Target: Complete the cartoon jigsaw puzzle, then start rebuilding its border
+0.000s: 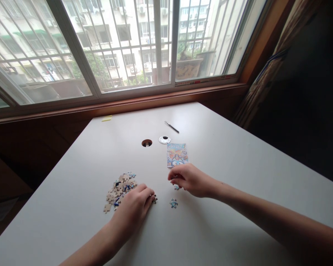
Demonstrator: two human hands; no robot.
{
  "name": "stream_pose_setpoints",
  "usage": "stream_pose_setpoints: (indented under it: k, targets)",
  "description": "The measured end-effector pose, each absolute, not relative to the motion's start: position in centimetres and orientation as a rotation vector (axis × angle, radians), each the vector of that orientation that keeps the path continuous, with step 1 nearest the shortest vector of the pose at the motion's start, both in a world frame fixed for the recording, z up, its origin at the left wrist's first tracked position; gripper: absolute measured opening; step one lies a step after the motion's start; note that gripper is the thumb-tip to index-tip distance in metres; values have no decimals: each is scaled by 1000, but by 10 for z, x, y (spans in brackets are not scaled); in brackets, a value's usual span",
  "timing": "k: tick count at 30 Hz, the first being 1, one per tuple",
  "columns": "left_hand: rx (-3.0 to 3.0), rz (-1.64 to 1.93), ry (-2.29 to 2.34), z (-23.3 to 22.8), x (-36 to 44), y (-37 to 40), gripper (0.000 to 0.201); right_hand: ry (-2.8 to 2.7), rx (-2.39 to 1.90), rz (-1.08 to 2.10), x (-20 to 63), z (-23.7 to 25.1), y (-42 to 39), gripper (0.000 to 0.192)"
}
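A heap of jigsaw puzzle pieces (120, 187), most showing brown backs and a few blue, lies at the left on the white table (80, 177). Beside the heap's right edge, my left hand (135, 202) has its fingers closed on a dark puzzle piece (155, 199) just above the tabletop. My right hand (189, 180) is pinched near the bottom edge of a colourful picture sheet (177, 154); what sits between its fingertips is mostly hidden. Under that hand a light blue piece (176, 187) partly shows. Another teal piece (173, 203) lies alone between the hands.
Behind the sheet are a round cable hole (146, 143), its silver ring cover (164, 140) and a black pen (172, 127). A yellow sticky note (106, 118) marks the far left corner. Beyond the table stands a barred window (133, 48), with a tied curtain (266, 70) at right.
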State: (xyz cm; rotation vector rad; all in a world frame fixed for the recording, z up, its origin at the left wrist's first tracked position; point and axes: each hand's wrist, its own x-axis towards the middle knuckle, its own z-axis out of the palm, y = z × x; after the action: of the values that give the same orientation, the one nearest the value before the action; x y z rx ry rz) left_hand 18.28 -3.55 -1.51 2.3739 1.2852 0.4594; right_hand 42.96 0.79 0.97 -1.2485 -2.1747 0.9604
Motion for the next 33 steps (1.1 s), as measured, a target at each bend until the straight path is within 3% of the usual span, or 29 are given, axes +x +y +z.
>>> stream_pose_setpoints:
  k: [7, 12, 18, 22, 29, 33]
  targets:
    - [2417, 505, 1258, -12, 184, -37, 15, -2158, -1272, 986, 430, 5, 10, 17]
    - [2417, 396, 1171, -3, 182, -42, 20, -2160, -1240, 1043, 433, 3, 12, 19]
    - [2396, 279, 1146, 8, 180, -50, 27, -2299, -1230, 805, 434, 9, 11, 20]
    - [2439, 242, 1092, 8, 183, -51, 21, -2322, -1249, 874, 437, 15, 12, 21]
    - [2493, 407, 953, 1, 187, -52, 24, -2241, -1322, 1039, 451, 12, 22, 20]
    - [2471, 476, 871, 0, 189, -53, 26, -2249, -1287, 936, 448, 10, 20, 16]
